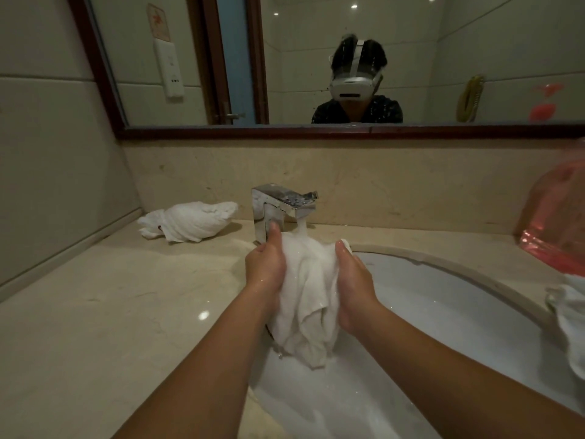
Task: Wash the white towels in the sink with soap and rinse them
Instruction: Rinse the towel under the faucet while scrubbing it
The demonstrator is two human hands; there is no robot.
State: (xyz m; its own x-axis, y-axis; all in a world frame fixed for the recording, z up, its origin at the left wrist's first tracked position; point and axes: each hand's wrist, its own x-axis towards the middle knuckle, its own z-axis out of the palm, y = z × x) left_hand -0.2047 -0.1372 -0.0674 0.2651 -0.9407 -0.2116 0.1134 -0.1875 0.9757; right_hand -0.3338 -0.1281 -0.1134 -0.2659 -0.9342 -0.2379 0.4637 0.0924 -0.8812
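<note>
A wet white towel (308, 299) hangs bunched over the white sink (443, 312), directly under the chrome faucet (281, 207), whose water runs onto its top. My left hand (266, 267) grips the towel's left side. My right hand (354, 286) grips its right side, thumb on top. The towel's lower end droops toward the basin. A second white towel (190, 224) lies twisted on the counter left of the faucet. Part of a third white cloth (569, 318) lies at the sink's right rim.
A beige stone counter (110, 312) surrounds the sink. A pink translucent bottle (560, 223) stands at the right edge. A framed mirror (348, 58) above the backsplash reflects a person wearing a headset. The tiled wall closes the left side.
</note>
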